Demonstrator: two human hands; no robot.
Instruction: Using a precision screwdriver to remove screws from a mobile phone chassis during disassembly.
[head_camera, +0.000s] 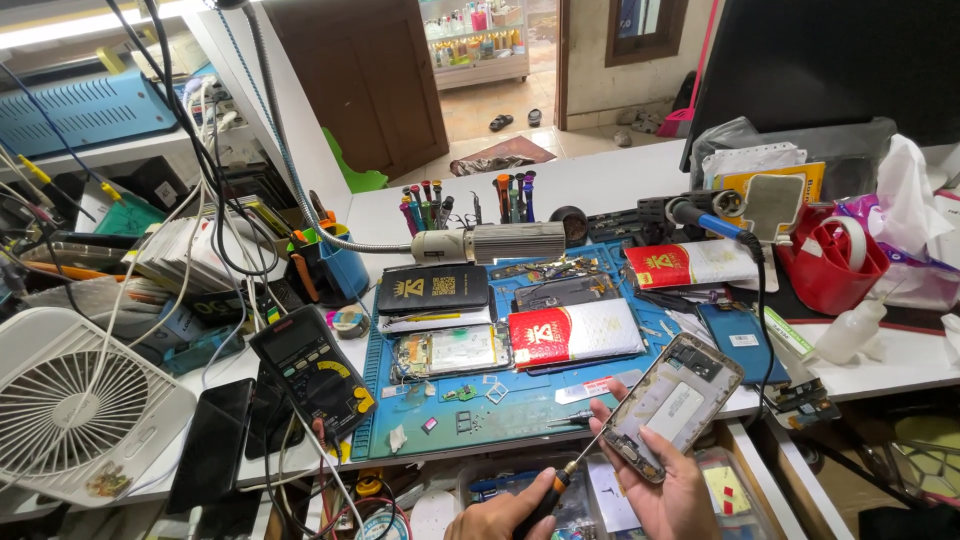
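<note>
Above cluttered workbench (600, 190): grips closed on phone (672, 404), screwdriver (560, 484).

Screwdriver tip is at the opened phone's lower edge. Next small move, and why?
Probably seat the tip squarely in the screw before turning. The left hand holds the screwdriver slanted, its tip at the lower edge of the opened phone, which the right hand holds tilted off the blue mat. Whether the tip is already engaged is too small to tell.

A matt blue rubbery mat (520, 400) lies under glossy red-and-white plastic packs (575, 333); the opened phone (672, 405) shows dull grey metal.
</note>
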